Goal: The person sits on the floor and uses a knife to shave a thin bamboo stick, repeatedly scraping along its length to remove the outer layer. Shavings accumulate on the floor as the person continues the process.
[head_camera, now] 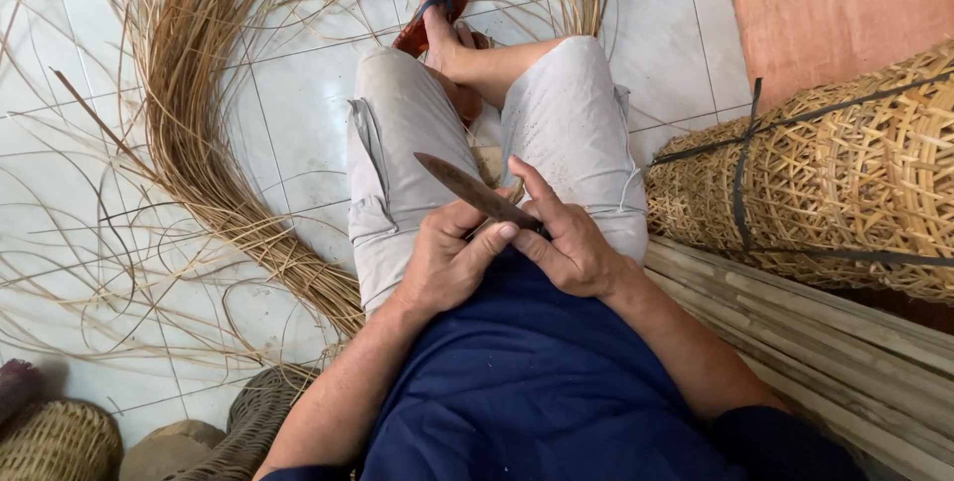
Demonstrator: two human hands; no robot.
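A dark knife blade (pixel 465 186) points up and to the left over my lap. My right hand (pixel 566 240) grips its handle, with the forefinger stretched along the top. Just left of it, my left hand (pixel 447 260) is closed, its thumb touching the right hand's fingers under the blade. A thin pale cane strip (pixel 489 220) seems to be pinched there, mostly hidden by the fingers. I sit with legs crossed in light grey shorts (pixel 397 143), one foot in a brown sandal (pixel 437 6).
A big bundle of long rattan strands (pixel 199 93) curves over the white tiled floor on the left. Stacked woven baskets (pixel 845 183) tied with black straps lie at right, above split bamboo slats (pixel 825 342). Small woven pieces (pixel 60 441) sit at bottom left.
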